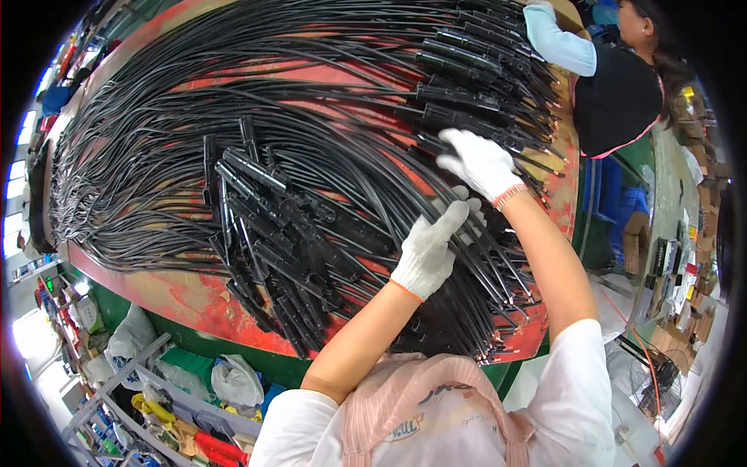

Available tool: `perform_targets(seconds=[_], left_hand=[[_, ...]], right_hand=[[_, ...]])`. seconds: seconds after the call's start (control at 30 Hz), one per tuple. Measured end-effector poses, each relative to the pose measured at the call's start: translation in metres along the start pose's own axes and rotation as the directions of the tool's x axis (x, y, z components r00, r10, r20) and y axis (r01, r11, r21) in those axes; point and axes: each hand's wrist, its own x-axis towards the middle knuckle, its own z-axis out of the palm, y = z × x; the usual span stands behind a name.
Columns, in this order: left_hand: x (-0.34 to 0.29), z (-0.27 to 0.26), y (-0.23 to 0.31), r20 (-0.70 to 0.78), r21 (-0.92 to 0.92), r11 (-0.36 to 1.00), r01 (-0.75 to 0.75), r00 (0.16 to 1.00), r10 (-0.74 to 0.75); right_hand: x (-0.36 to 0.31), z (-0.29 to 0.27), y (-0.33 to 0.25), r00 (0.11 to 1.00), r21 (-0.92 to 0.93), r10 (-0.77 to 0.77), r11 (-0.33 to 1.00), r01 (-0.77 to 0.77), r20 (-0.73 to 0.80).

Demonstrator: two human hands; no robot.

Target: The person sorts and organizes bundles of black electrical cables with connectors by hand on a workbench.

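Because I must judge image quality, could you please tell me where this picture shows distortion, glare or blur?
Head view: the near edge of the table looks bowed, and the corners go black; head view: the windows at left burn out to white; head view: black housings carry bright glints; head view: some black cables left of the right hand look smeared, perhaps by motion.

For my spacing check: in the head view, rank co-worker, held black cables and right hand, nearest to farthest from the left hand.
1. Held black cables: inside the left hand.
2. Right hand: ahead, rightward.
3. Co-worker: upper right, beyond the table.
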Motion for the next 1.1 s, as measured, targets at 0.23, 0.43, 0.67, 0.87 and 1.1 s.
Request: perform_targets(seconds=[0.23,0.43,0.67,0.87,1.1], left_hand=[[0.009,-0.021,-0.006,0.269,-0.021,0.998,-0.052,0.961,0.055],[0.057,-0.110,-0.091,0.555,-0.121,0.987,-0.109,0.817,0.159],[0.012,-0.058,-0.040,0.473,0.544,0.808,-0.226,0.878,-0.073],[0.032,-0.082,-0.080,0.544,-0.210,0.978,-0.014,0.829,0.129],[0.022,-0.016,-0.037,0.060,-0.018,0.998,-0.061,0.996,0.062]], right_hand=[[0.004,-0.039,-0.051,0.895,0.206,-0.306,0.901,0.382,-0.324],[-0.013,-0.003,-0.169,0.598,0.156,-0.793,0.609,0.778,0.118],[0.017,0.082,-0.213,0.134,-0.345,-0.976,0.067,0.936,0.173],[0.022,0.034,-0.226,0.284,-0.185,-0.931,0.245,0.952,0.229],[-0.024,0.037,-0.281,0.708,0.126,-0.513,0.842,0.524,0.486]])
